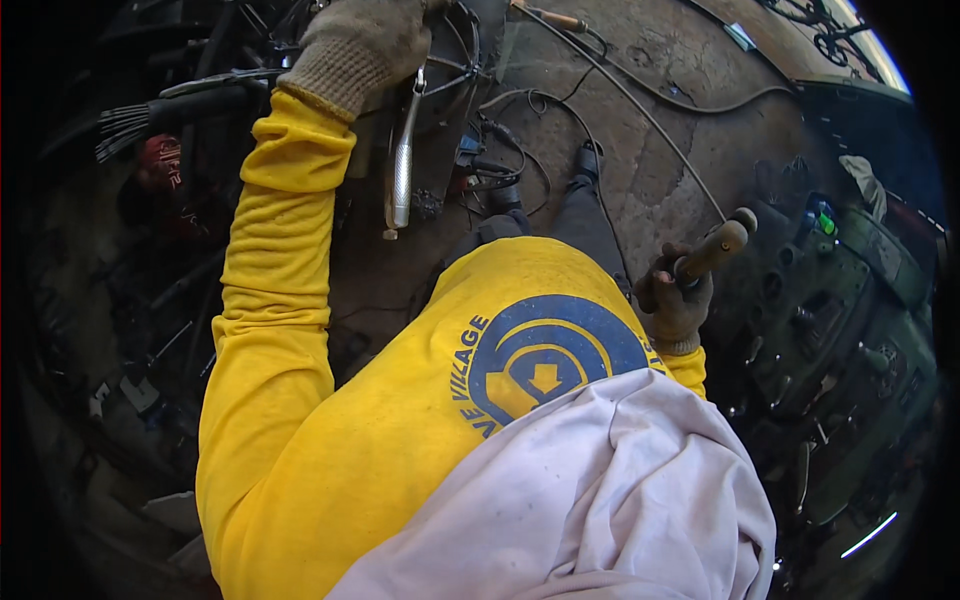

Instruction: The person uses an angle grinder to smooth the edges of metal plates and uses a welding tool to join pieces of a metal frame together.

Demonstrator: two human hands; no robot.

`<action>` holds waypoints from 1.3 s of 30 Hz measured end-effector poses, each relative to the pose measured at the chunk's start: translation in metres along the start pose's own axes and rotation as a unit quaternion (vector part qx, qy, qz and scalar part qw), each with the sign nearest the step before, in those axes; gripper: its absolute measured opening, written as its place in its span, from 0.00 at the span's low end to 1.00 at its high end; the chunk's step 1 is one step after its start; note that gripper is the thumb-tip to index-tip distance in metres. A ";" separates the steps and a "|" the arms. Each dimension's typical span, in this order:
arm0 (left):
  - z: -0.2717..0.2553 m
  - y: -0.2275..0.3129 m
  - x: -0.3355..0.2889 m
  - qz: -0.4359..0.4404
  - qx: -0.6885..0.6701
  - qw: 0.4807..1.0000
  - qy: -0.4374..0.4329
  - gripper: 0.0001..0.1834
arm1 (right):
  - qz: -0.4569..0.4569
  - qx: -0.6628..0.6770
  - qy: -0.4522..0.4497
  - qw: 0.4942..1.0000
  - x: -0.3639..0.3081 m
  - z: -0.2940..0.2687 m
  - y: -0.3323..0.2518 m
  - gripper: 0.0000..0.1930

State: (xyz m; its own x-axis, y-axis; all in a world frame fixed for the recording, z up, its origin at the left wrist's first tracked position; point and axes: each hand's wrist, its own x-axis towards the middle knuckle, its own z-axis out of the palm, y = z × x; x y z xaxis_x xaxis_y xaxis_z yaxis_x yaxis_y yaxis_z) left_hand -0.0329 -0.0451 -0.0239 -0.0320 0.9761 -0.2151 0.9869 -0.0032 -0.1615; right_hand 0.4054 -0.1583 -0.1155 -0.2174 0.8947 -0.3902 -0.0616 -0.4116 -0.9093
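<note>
At the upper left, my left hand [365,50] wears a brown knitted glove and looks closed. Its fingertips are cut off or hidden at the top edge, so what it grips cannot be made out. Just below it hangs a shiny metal locking-pliers-like tool [403,165], next to a round spoked metal piece [458,65]. My right hand [675,305], also gloved, is closed around a tool with a thick brown cylindrical handle [715,248], held out at the right of my body. A long thin rod or cable [640,110] runs from near that handle up toward the top.
Cables [690,105] loop over the brown floor, near a wooden-handled tool [555,18]. A wire brush-like bundle [125,130] lies among dark metal parts on the left. A bulky green machine [830,300] stands at the right. My boots [588,160] are near the cables.
</note>
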 end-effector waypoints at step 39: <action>-0.025 0.013 -0.006 0.024 -0.029 0.999 -0.003 0.22 | -0.003 -0.025 0.033 0.999 -0.071 0.035 0.037 0.20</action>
State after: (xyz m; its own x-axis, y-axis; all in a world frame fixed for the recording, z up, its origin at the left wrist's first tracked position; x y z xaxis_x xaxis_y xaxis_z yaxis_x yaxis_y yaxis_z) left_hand -0.0163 -0.0456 -0.0004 0.0139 0.9738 -0.2270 0.9948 -0.0364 -0.0953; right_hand 0.3848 -0.2426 -0.1164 -0.1525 0.9073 -0.3917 -0.0141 -0.3983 -0.9171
